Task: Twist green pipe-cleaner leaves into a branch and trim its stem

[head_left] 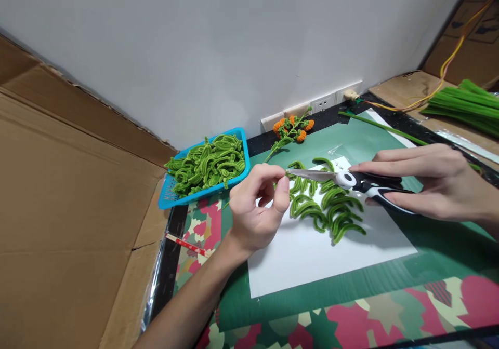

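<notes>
My right hand (432,183) holds black-and-white scissors (345,179), their blades pointing left. The blade tips reach the fingertips of my left hand (263,203), which is pinched. Whatever sits in that pinch is too small to make out; a bit of green shows by the tips. Below the scissors, several curved green fuzzy pieces (343,216) lie in rows on a white sheet (304,266). Part of those rows is hidden behind the blades and my left hand.
A blue basket (248,157) of green fuzzy pieces stands at the back left. Behind the sheet lies an orange-flowered stem (288,136). Green stems (468,105), a socket strip (323,102) and a yellow cable (452,61) are at the back right. Cardboard (66,209) walls the left.
</notes>
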{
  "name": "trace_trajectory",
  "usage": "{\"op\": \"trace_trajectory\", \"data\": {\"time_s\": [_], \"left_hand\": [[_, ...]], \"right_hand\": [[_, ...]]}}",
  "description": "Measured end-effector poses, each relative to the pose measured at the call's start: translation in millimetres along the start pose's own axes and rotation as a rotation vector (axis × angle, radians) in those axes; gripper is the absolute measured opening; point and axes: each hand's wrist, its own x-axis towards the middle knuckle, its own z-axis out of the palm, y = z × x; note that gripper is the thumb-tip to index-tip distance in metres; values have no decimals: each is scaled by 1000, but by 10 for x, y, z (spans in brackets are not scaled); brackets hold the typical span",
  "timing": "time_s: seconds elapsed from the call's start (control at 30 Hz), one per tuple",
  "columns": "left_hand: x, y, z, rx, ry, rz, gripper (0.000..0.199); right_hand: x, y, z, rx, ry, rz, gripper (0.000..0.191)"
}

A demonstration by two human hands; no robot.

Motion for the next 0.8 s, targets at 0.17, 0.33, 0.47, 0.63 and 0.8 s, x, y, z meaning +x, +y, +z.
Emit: {"op": "trace_trajectory", "data": {"time_s": [0.17,0.33,0.47,0.63,0.8], "left_hand": [[12,-9,-25,6,-36,76,9],[27,5,-24,0,-37,57,7],[29,23,-9,-29,-20,-78,7],[70,36,12,-194,18,-323,17],[124,47,56,-530,-146,-724,23]], "right_hand": [[83,-14,-69,180,-113,74,39],[72,9,-69,177,-129,101,39],[57,12,-56,90,-114,175,36],[34,79,-48,-17,24,283,38],[-20,327,-60,-401,145,400,39]]}}
